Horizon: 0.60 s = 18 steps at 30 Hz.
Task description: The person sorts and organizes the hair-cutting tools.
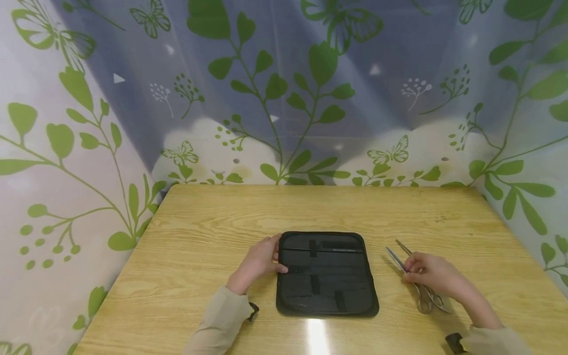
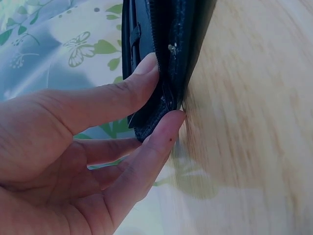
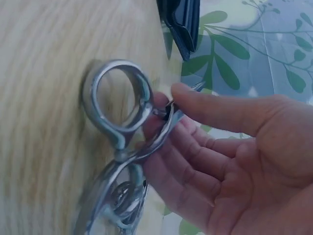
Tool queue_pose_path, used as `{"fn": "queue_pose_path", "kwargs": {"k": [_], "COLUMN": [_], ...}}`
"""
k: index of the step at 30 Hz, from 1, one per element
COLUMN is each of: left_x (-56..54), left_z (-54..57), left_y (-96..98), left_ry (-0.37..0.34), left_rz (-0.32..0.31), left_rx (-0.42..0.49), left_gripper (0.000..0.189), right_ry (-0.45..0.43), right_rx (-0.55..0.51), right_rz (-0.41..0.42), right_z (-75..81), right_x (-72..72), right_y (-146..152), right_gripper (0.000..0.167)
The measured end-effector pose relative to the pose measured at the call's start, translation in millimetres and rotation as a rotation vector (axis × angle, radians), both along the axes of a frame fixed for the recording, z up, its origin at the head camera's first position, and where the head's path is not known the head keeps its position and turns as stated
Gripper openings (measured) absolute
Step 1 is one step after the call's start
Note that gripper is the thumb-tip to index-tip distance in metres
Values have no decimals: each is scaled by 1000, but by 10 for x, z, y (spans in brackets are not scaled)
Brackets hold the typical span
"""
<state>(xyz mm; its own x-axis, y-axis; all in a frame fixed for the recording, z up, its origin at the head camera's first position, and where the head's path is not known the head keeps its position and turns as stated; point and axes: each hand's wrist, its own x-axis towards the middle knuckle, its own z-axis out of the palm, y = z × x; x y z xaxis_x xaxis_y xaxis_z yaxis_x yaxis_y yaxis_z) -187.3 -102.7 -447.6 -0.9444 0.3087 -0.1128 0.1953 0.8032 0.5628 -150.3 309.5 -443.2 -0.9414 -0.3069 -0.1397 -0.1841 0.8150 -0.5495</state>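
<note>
A flat black zip case [image 1: 326, 291] lies on the wooden table in front of me, its inner side with several short straps facing up. My left hand [image 1: 259, 261] pinches its left edge, thumb on top and fingers beneath; the zip teeth [image 2: 155, 34] show close up in the left wrist view. To the right of the case, my right hand [image 1: 435, 273] pinches steel scissors [image 1: 423, 304] between thumb and fingers. Their blades point away, toward the back left. Finger rings [image 3: 89, 98] show near the tabletop; two pairs seem to overlap, but I cannot tell for sure.
The wooden table [image 1: 213, 212] meets a leaf-patterned curtain [image 1: 275, 128] at its back edge. Similar cloth hangs at the left and right sides. A dark strip [image 1: 339, 245] with tiny pale lettering lies in the upper part of the case.
</note>
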Motion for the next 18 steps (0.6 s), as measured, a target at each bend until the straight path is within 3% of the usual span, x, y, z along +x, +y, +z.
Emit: {"fn": "queue_pose_path", "kwargs": {"k": [6, 12, 16, 18], "left_x": [-6, -1, 30, 63], "left_z": [5, 46, 111, 158], "left_y": [-29, -72, -41, 13], "left_ry": [-18, -33, 73, 149], "left_rz": [-9, -10, 16, 20], "left_rx": [33, 52, 65, 158], "left_gripper": [90, 89, 80, 71], "right_ry": [-53, -50, -22, -2], "right_rx": [-143, -398, -538, -610], "right_rz": [-70, -189, -223, -228], "right_z": [44, 154, 272, 312], "right_x": [6, -20, -33, -33], "right_y": [7, -73, -191, -280], "right_gripper": [29, 39, 41, 41]}}
